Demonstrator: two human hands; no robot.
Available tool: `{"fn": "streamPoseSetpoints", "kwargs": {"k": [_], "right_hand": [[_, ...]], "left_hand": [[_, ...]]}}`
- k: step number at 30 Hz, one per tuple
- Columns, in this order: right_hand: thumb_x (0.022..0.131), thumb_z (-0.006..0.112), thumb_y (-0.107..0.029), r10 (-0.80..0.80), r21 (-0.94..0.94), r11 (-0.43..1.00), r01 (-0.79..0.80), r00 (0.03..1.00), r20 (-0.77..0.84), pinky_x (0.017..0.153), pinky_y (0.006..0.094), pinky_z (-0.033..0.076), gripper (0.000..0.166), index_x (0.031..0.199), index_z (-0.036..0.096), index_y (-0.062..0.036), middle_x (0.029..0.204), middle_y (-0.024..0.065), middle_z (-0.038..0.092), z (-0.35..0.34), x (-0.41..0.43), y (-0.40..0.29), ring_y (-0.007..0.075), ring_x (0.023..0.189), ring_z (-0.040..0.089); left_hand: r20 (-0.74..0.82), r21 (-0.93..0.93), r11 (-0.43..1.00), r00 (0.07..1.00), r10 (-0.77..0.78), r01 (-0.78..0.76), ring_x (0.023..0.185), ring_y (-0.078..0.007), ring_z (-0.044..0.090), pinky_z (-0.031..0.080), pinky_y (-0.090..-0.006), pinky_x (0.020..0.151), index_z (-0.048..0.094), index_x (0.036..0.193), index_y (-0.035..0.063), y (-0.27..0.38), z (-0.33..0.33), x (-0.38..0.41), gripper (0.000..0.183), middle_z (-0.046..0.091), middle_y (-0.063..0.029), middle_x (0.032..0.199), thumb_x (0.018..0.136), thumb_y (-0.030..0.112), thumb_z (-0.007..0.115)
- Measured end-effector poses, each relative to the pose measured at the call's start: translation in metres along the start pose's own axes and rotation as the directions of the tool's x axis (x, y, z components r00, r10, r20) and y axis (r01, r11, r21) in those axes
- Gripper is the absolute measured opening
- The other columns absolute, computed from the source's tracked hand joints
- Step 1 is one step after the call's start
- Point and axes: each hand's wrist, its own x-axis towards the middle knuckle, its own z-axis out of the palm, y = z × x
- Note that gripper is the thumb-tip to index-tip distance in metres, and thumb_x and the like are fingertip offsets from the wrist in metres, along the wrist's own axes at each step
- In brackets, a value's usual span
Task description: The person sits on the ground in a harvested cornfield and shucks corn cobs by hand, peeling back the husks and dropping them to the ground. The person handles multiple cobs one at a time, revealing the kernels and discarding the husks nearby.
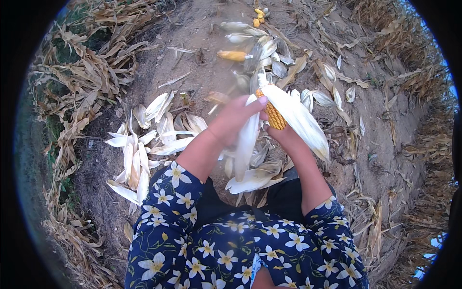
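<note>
An ear of yellow corn (275, 115) is between my two hands, its kernels partly bare and its pale shank end pointing away from me. My left hand (238, 117) grips a strip of white husk (247, 148) at the ear's left side, thumb on the husk's upper part. My right hand (279, 133) holds the ear from below at its near end, mostly hidden by the ear and husk. A broad white husk leaf (299, 119) hangs off the ear's right side, over my right wrist.
A husked corn ear (232, 55) lies on the soil ahead, with several more yellow ears (256, 22) farther off. Loose husks (135, 159) lie at the left, and others (252, 178) near my knees. Dry corn stalks (86, 61) line the left side; more (426, 151) line the right.
</note>
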Motion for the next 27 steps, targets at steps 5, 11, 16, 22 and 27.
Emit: {"fn": "streamPoseSetpoints", "kwargs": {"k": [5,11,16,22,27], "right_hand": [[0.067,0.075,-0.023,-0.086,-0.358,0.933,0.040,0.990,-0.112,0.079,0.0438,0.049,0.065,0.126,0.050,-0.0096,0.097,0.0178,0.058,0.002,0.000,-0.001,0.0351,0.091,0.060],[0.063,0.082,-0.023,-0.321,-0.527,0.839,0.134,0.904,-0.282,0.071,0.0445,0.048,0.073,0.127,0.050,-0.0126,0.091,0.0147,0.056,0.005,0.000,-0.006,0.0336,0.084,0.058],[0.060,0.083,-0.019,-0.375,-0.616,0.776,0.135,0.883,-0.280,0.075,0.0423,0.048,0.074,0.126,0.051,-0.0140,0.097,0.0115,0.056,-0.014,-0.001,-0.007,0.0312,0.088,0.057],[0.058,0.082,-0.016,-0.486,-0.652,0.723,0.230,0.839,-0.244,0.074,0.0418,0.047,0.068,0.119,0.054,-0.0133,0.095,0.0087,0.058,-0.020,-0.004,-0.006,0.0298,0.087,0.058],[0.061,0.078,-0.013,-0.482,-0.647,0.718,0.255,0.854,-0.198,0.070,0.0427,0.047,0.058,0.115,0.056,-0.0133,0.091,0.0091,0.056,-0.022,-0.007,-0.014,0.0303,0.083,0.058]], "left_hand": [[-0.084,-0.227,0.970,0.990,-0.113,0.092,0.072,-0.0127,0.063,0.053,-0.0261,0.064,0.058,0.109,0.0012,-0.007,0.004,0.005,0.040,0.067,-0.0064,0.090,0.087,0.032,0.069],[0.120,-0.378,0.923,0.992,-0.028,0.071,0.096,-0.0229,0.067,0.055,-0.0381,0.087,0.057,0.111,-0.0020,-0.013,-0.014,0.004,0.033,0.067,-0.0128,0.103,0.085,0.014,0.069],[0.160,-0.364,0.915,0.979,-0.125,0.177,0.063,-0.0102,0.055,0.050,-0.0254,0.057,0.051,0.109,0.0039,0.005,-0.002,-0.013,0.025,0.062,-0.0075,0.085,0.089,0.015,0.062],[0.007,-0.138,0.966,0.975,-0.221,0.220,0.043,-0.0050,0.039,0.032,-0.0193,0.039,0.052,0.100,0.0109,0.009,-0.006,-0.005,0.030,0.049,0.0001,0.059,0.093,0.040,0.057],[-0.170,0.219,0.967,0.981,-0.096,0.132,0.039,-0.0052,0.030,0.023,-0.0225,0.039,0.054,0.083,0.0108,0.011,0.000,-0.007,0.039,0.038,0.0050,0.050,0.088,0.048,0.063]]}}
